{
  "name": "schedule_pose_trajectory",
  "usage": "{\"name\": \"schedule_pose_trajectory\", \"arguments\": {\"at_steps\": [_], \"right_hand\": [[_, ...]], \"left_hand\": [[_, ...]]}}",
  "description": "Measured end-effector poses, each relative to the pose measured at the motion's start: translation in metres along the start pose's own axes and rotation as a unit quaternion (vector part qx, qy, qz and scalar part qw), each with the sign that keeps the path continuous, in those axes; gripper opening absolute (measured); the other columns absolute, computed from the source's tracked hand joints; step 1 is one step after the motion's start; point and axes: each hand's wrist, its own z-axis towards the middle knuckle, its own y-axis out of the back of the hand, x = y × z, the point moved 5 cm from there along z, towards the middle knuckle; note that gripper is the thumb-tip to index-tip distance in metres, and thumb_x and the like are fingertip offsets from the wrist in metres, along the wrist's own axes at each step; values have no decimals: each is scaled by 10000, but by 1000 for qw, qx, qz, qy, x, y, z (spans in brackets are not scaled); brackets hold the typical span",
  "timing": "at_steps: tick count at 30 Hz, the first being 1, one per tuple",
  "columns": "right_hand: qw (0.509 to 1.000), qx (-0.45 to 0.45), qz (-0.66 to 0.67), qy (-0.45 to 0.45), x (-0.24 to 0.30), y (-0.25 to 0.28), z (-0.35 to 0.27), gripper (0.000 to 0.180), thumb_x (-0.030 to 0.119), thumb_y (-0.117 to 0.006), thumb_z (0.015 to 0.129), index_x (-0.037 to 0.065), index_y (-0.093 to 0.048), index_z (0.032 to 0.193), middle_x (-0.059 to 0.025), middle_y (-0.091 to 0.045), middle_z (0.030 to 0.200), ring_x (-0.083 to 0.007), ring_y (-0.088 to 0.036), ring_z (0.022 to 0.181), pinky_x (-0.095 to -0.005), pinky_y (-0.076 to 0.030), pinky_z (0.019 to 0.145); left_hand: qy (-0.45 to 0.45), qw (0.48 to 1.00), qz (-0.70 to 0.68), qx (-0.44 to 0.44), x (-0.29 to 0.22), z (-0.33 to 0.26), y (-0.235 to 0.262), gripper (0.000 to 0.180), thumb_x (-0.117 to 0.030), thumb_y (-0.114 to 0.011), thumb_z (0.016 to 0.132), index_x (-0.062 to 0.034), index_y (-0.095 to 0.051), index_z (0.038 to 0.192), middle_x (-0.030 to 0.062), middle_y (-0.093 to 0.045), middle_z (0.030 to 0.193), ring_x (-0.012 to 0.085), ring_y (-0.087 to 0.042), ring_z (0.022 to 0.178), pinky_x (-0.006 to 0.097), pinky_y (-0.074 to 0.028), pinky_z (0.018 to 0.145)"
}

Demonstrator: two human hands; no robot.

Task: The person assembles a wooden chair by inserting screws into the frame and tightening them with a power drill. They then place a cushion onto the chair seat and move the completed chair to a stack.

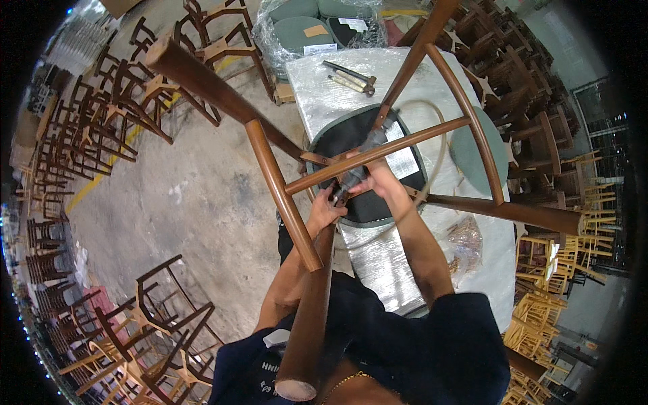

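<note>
Closest of all is a brown wooden chair (378,154), turned upside down with its fat legs sticking up. It sits over the left side of the white table (307,88). Under it, on that same side of the table, is a dark seat pad (370,209) with a green edge, its underside facing up, and a white paper lies on it.

The right hand (379,181) is above the table, and its fingers are wrapped around a gray tool (351,179). The left hand (327,212) is by the table's left edge. Its fingers curl around the dark end of the tool, but I cannot tell if they pinch it tight. A pale hose (443,152) loops over the table.

On the table's right side are a round green pad (469,162) and a clear bag (466,243). Two pale sticks (347,84) lie beside a dark tool at the table's far end. Past that end are green seats (293,34) in shiny wrap. Lots of brown chairs (158,88) stand left of the table, and yellowish chairs (540,317) crowd its right.
</note>
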Motion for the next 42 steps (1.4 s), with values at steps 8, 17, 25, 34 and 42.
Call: {"name": "schedule_pose_trajectory", "arguments": {"at_steps": [8, 17, 25, 34, 42], "right_hand": [[933, -140, -187, 275, 86, -37, 41, 435, 150, -869, 788, -6, -745, 1174, -60, -750, 942, -152, -720, 827, -322, -607, 675], [900, -137, -269, 314, 75, -36, 44, 444, 164, -887, 767, -29, -761, 1147, -52, -771, 939, -110, -693, 841, -297, -571, 799], [872, -103, -292, 379, 69, -47, 41, 306, 246, -870, 730, -13, -734, 818, -116, -729, 700, -158, -671, 663, -405, -571, 705], [824, 205, -379, 367, 57, -52, 53, 456, 169, -863, 779, -12, -718, 1172, -60, -718, 942, -159, -658, 897, -343, -536, 865], [874, 227, -274, 332, 63, -71, 32, 404, 104, -869, 774, -58, -707, 1106, -51, -689, 869, -97, -579, 832, -301, -519, 748]], "left_hand": [[-45, 996, 82, -10, 0, 4, -12, 868, -247, -932, 644, -77, -636, 1443, 143, -632, 953, 329, -599, 911, 427, -536, 826], [27, 995, 90, 19, 4, 8, -15, 1082, -236, -930, 609, -78, -514, 1595, 123, -562, 966, 298, -587, 904, 384, -543, 859], [70, 994, 73, 31, 2, 8, -19, 1084, -260, -906, 644, -73, -475, 1621, 154, -603, 1009, 318, -611, 946, 391, -553, 887], [31, 996, 68, 40, -5, 12, -22, 1092, -214, -919, 629, -61, -481, 1617, 152, -591, 992, 322, -603, 923, 396, -545, 880], [88, 994, 40, 50, 8, 10, -22, 1061, -173, -940, 638, -136, -516, 1610, 141, -555, 1032, 288, -600, 924, 379, -545, 859]]}}
